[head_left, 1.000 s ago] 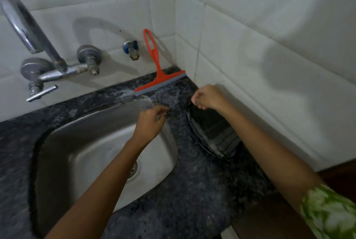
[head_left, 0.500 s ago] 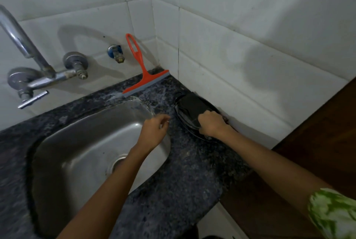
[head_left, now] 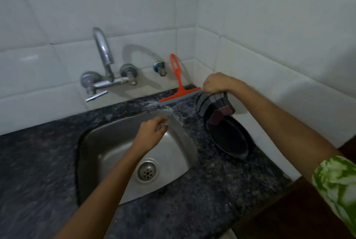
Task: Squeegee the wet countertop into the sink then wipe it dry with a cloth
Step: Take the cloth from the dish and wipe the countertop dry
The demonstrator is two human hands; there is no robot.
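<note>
Gripping a striped cloth [head_left: 213, 102] in the right hand [head_left: 217, 82], just beside the squeegee [head_left: 180, 96] angling left toward the sink [head_left: 107, 142]; hanging slack over it, holding nothing, the left hand [head_left: 150, 134].

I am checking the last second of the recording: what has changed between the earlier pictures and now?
The right hand went down to the dark round tray, gripped the grey striped cloth lying in it, and has lifted it above the tray. The left hand stayed over the steel sink, holding nothing. The orange squeegee stayed leaning against the white tiled wall.
</note>
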